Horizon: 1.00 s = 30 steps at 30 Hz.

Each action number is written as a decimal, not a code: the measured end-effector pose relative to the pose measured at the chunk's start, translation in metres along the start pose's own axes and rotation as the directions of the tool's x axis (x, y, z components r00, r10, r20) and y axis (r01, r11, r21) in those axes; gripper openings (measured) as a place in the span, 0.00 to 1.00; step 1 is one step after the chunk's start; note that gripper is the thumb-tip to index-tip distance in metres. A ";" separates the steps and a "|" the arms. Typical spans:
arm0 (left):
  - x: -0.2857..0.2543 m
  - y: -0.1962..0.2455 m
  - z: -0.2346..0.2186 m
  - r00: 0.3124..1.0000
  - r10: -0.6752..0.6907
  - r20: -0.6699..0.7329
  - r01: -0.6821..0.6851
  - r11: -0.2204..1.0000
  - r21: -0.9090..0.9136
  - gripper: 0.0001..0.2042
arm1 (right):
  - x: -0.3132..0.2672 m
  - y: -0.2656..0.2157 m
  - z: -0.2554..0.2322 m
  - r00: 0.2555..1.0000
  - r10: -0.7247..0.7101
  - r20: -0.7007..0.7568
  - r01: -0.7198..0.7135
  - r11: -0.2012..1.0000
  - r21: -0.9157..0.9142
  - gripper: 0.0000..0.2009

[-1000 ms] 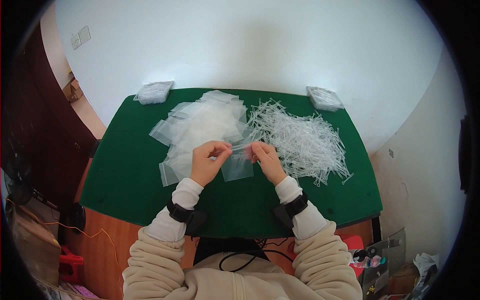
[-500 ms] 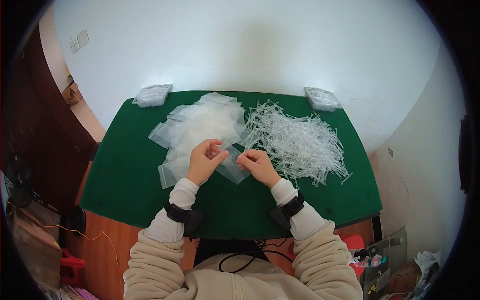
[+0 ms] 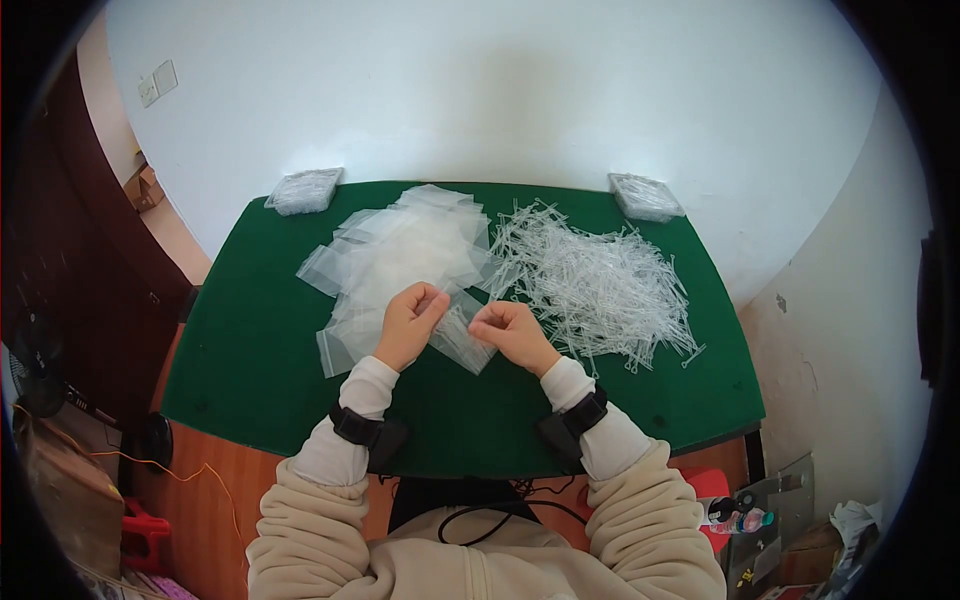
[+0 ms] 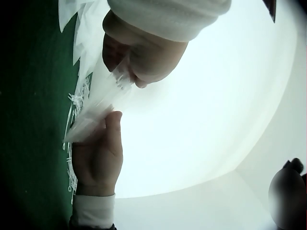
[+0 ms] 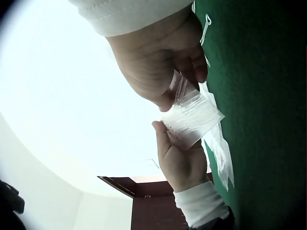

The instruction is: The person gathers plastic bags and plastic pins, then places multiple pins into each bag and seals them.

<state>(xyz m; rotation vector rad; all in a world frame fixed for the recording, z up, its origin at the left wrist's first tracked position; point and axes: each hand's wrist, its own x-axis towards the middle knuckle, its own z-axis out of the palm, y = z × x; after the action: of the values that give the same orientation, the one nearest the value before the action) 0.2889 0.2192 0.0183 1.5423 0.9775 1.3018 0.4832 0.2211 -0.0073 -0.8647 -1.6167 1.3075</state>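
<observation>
Between the two hands, above the green table, hangs a small clear bag [image 3: 462, 343], tilted, with thin clear sticks seemingly inside. My left hand [image 3: 408, 325] pinches one edge of it between thumb and fingers. The right hand [image 3: 517, 334] pinches the opposite corner with curled fingers. In the right wrist view the bag [image 5: 194, 116] spans from one hand to the other, and the left wrist view shows the bag [image 4: 96, 108] edge-on. A heap of empty-looking clear bags [image 3: 405, 245] lies behind the left hand, and a pile of clear looped sticks [image 3: 610, 290] behind the right.
Two clear boxes of sticks stand at the table's back corners, the left box [image 3: 305, 190] and the right box [image 3: 646, 198]. Behind the green table [image 3: 250, 350] rises a white wall [image 3: 480, 90]. Bottles [image 3: 735, 518] stand low at the right.
The bag has tilted and come nearer the left hand. My left fingers have closed in on its edge, and the right hand has moved down and left with its fingers more curled.
</observation>
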 end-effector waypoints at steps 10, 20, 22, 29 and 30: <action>-0.001 0.007 0.006 0.997 -0.068 0.023 0.071 0.980 -0.184 0.11 | 0.000 -0.009 -0.002 0.884 -0.098 -0.458 0.152 0.985 0.083 0.07; 0.001 -0.003 -0.001 0.979 -0.186 0.085 0.203 0.939 -0.279 0.08 | 0.012 0.022 -0.013 0.821 -0.211 -0.530 0.126 0.973 -0.193 0.09; 0.002 -0.003 -0.002 0.976 -0.200 0.087 0.216 0.937 -0.273 0.07 | 0.005 0.003 -0.009 0.829 -0.352 -0.435 0.130 0.877 -0.462 0.17; -0.005 0.013 0.004 0.975 -0.180 0.127 0.213 0.914 -0.345 0.24 | -0.011 -0.022 0.014 0.908 -0.418 -0.022 0.336 0.760 -0.557 0.32; -0.006 0.014 0.004 0.975 -0.181 0.128 0.215 0.913 -0.346 0.24 | -0.010 -0.019 0.015 0.907 -0.421 0.002 0.343 0.736 -0.583 0.32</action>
<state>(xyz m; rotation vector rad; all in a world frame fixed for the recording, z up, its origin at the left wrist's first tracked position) 0.2920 0.2091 0.0294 1.1799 0.7648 1.1769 0.4734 0.2022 0.0085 -0.8717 -1.9876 0.4511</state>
